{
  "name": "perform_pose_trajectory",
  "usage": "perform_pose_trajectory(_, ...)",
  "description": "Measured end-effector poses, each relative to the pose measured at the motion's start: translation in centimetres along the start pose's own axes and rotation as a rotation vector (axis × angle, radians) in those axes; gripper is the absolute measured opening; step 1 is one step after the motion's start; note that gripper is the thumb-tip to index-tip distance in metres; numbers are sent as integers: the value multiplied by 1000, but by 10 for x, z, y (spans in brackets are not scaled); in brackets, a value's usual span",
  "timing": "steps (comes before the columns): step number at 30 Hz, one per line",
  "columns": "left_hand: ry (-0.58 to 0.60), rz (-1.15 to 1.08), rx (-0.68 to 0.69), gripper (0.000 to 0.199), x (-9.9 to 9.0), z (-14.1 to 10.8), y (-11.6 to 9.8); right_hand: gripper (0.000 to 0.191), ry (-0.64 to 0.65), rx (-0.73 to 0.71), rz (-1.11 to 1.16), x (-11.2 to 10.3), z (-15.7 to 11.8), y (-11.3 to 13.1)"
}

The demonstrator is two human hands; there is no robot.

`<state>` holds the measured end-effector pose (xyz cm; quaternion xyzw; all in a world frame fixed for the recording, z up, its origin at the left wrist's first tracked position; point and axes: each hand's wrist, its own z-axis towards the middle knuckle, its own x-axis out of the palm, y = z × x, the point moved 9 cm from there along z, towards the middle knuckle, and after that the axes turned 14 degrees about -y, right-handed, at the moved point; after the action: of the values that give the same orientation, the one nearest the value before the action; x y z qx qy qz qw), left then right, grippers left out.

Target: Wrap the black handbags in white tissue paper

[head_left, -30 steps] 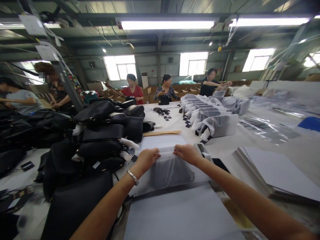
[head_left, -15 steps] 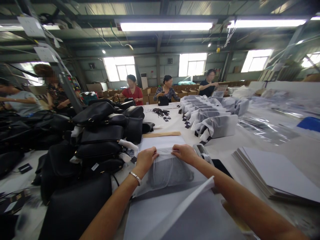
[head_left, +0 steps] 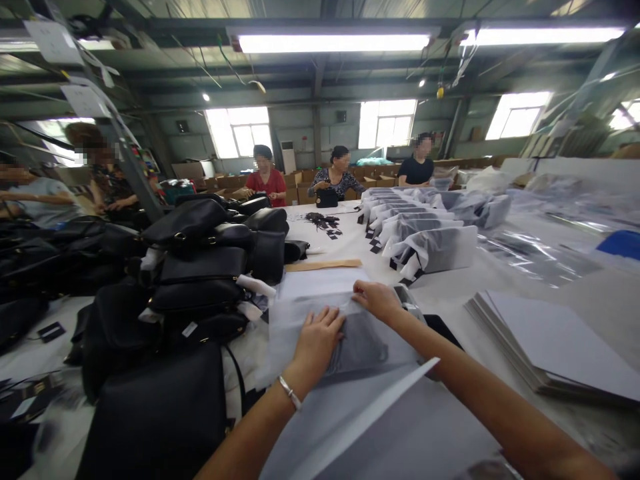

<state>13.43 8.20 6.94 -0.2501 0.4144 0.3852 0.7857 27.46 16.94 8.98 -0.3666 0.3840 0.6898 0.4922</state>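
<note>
Left hand: the left hand [head_left: 314,345] lies palm down, fingers reaching far and slightly right, on the wrap [head_left: 295,320] over the left part of the dark item [head_left: 364,341]; its forearm comes in from the near left.
Bracelet: a silver bracelet [head_left: 290,392] circles the left wrist.
Right hand: the right hand [head_left: 379,301] is curled, its fingertips pinching the wrap at the far side of the dark item; its forearm slants in from the near right.
Hands: apart, the right one a little farther away.
Dark item: under the translucent wrap, in the middle of the table [head_left: 445,307].
White sheet: the white sheet [head_left: 400,427] lies nearest, one edge lifted in a slanting fold.
Tan strip: the tan strip [head_left: 323,265] lies beyond the wrap.
Left side: black bags [head_left: 200,267] are heaped, some with white padding.
Right side: a stack of boards [head_left: 555,340] lies near; a row of wrapped bags [head_left: 430,250] stands farther off.
Labels: a white label [head_left: 190,329] on the heap, a black tag [head_left: 51,331] at far left and papers [head_left: 54,42] on the post carry no writing clear enough to read.
Far side: a person in red [head_left: 266,183] and others work.
</note>
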Motion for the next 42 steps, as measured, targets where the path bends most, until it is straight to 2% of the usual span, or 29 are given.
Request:
perform_pose_trajectory(2,38,9,-24,39,4,0,7,19,-16,36,-31,-8,-1,-13)
perform_pose_trajectory(5,87,14,-48,43,6,1,15,32,-69,69,-70,-29,-16,-36)
perform_pose_trajectory(8,118,-5,-47,43,8,0,17,34,-232,76,-39,-57,-49,-63)
perform_pose_trajectory(10,119,-14,-39,42,9,0,16,34,-330,136,25,-71,-79,-88)
perform_pose_trajectory(12,111,-16,-38,43,10,0,16,38,-330,279,104,-73,-111,-116)
perform_pose_trajectory(15,92,-14,-36,43,13,-1,17,41,-206,546,292,-55,-150,-142)
perform_pose_trajectory(18,74,-15,-26,43,14,-2,18,41,-142,774,594,-34,-169,-142)
perform_pose_trajectory(21,73,-13,-21,43,14,-2,19,36,-223,933,848,-22,-171,-136)
perform_pose_trajectory(24,80,-9,-17,43,13,-2,18,39,-314,981,917,-22,-167,-132)
perform_pose_trajectory(28,83,-3,-16,43,12,-2,18,36,-480,930,895,-43,-173,-126)
perform_pose_trajectory(31,77,0,-19,44,13,-3,19,35,-568,854,814,-65,-190,-116)
perform_pose_trajectory(36,76,0,-16,43,16,-3,19,33,-538,820,711,-74,-220,-104)
perform_pose_trajectory(42,73,-3,-23,44,16,-5,19,36,-579,689,614,-90,-210,-95)
